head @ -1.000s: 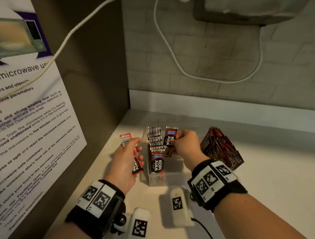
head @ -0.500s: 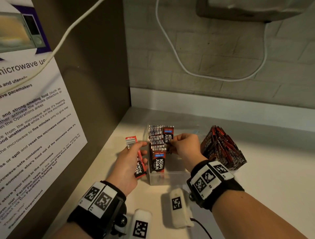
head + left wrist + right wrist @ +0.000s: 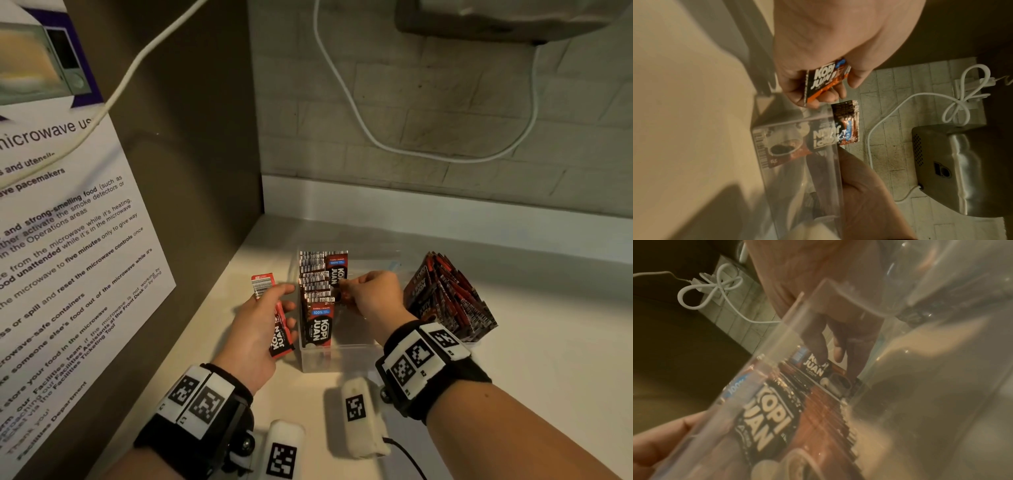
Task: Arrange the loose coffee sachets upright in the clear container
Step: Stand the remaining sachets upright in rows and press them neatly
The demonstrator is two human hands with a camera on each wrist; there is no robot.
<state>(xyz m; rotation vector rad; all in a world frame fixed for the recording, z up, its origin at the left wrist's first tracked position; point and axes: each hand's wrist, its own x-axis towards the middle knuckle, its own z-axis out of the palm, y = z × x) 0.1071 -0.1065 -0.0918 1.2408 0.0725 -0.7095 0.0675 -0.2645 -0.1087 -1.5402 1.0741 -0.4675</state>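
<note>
A clear container (image 3: 342, 356) stands on the pale counter with a row of black-and-red Kopi Juan sachets (image 3: 317, 291) upright along its left side. My right hand (image 3: 344, 284) reaches into the container and pinches one sachet (image 3: 337, 270) upright at the back of the row. The right wrist view shows my fingers (image 3: 838, 352) through the clear wall, on that sachet (image 3: 816, 368). My left hand (image 3: 286, 301) hovers just left of the container and grips another sachet (image 3: 274, 315), which also shows in the left wrist view (image 3: 824, 81).
A fanned bundle of loose sachets (image 3: 445, 301) leans right of the container. Two white tagged devices (image 3: 356, 411) lie near the front edge. A brown side panel with a poster (image 3: 68, 222) closes the left. A tiled wall with a white cable (image 3: 359, 116) stands behind.
My left hand has drifted slightly right, closer to the container. My right hand has nudged its sachet a little left, against the back of the row.
</note>
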